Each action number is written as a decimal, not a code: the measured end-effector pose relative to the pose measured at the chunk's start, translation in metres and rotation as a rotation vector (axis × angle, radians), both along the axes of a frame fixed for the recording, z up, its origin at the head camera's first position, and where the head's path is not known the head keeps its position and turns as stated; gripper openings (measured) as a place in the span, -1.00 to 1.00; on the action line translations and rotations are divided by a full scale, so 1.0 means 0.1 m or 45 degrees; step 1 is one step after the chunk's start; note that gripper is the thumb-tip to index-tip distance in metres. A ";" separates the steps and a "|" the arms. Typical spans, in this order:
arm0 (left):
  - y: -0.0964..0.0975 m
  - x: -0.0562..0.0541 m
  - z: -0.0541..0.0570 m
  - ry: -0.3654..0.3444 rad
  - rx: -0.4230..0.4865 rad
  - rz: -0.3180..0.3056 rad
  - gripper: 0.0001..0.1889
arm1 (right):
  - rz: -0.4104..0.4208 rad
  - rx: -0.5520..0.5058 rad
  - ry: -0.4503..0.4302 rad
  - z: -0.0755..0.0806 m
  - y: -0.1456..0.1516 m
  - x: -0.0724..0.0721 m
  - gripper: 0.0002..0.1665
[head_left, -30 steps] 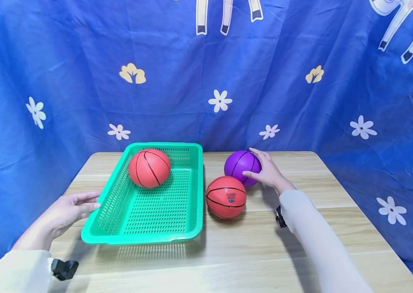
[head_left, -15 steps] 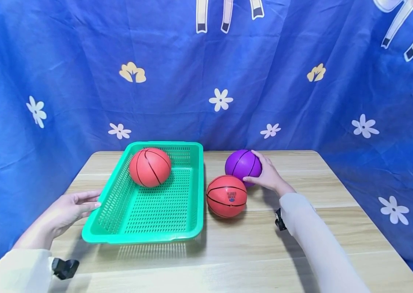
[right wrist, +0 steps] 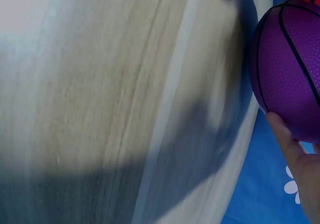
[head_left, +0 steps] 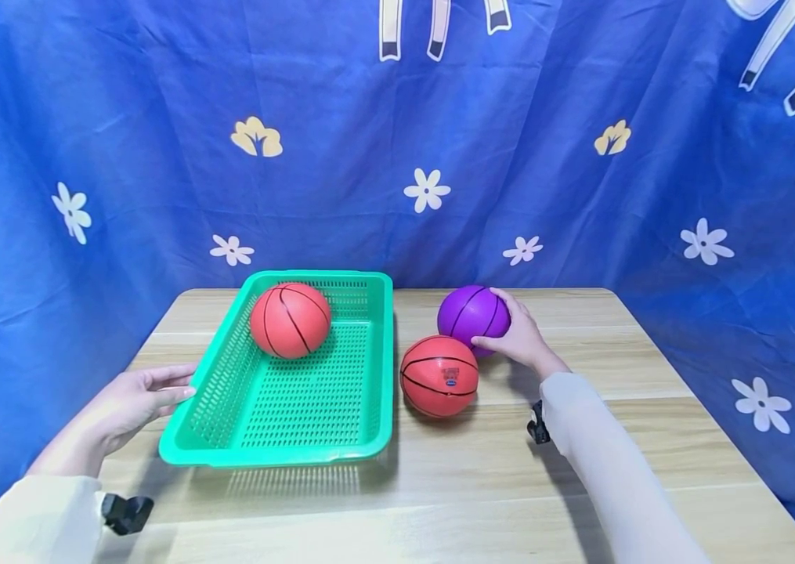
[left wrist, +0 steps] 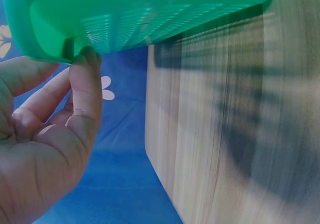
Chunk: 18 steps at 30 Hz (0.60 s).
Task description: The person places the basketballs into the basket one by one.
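Observation:
A purple basketball (head_left: 471, 317) is on the far part of the table, right of the basket. My right hand (head_left: 524, 337) grips its right side, thumb at the front and fingers toward the back; the right wrist view shows the thumb against the purple ball (right wrist: 292, 68). Just in front of it lies an orange-red basketball (head_left: 439, 377), overlapping it in the head view. My left hand (head_left: 132, 403) pinches the left rim of a green plastic basket (head_left: 383, 392). In the left wrist view the fingertips meet the basket's rim (left wrist: 45, 53). Another orange-red basketball (head_left: 290, 319) sits inside the basket's far left corner.
The wooden table (head_left: 482, 486) ends at the back against a blue patterned curtain (head_left: 341, 180), which also hangs along both sides. A black wrist camera (head_left: 125, 513) is strapped on the left sleeve, another on the right sleeve.
My right hand's thumb and fingers have drawn in closer on the purple basketball. The left hand keeps its place on the basket rim. The head view has shifted slightly.

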<state>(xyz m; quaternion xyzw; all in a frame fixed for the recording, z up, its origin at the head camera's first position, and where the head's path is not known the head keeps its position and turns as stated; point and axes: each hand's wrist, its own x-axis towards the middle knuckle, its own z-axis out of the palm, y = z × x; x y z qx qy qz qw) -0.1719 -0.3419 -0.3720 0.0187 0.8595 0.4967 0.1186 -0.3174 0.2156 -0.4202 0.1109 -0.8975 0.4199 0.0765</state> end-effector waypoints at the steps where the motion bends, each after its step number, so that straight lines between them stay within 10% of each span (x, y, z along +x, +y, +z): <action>1: 0.00 0.00 0.00 -0.001 0.004 0.000 -0.31 | -0.008 -0.001 0.006 0.01 0.01 0.00 0.20; 18: 0.01 0.00 -0.01 0.014 0.029 0.009 -0.33 | 0.000 -0.145 0.180 0.55 0.00 -0.06 0.14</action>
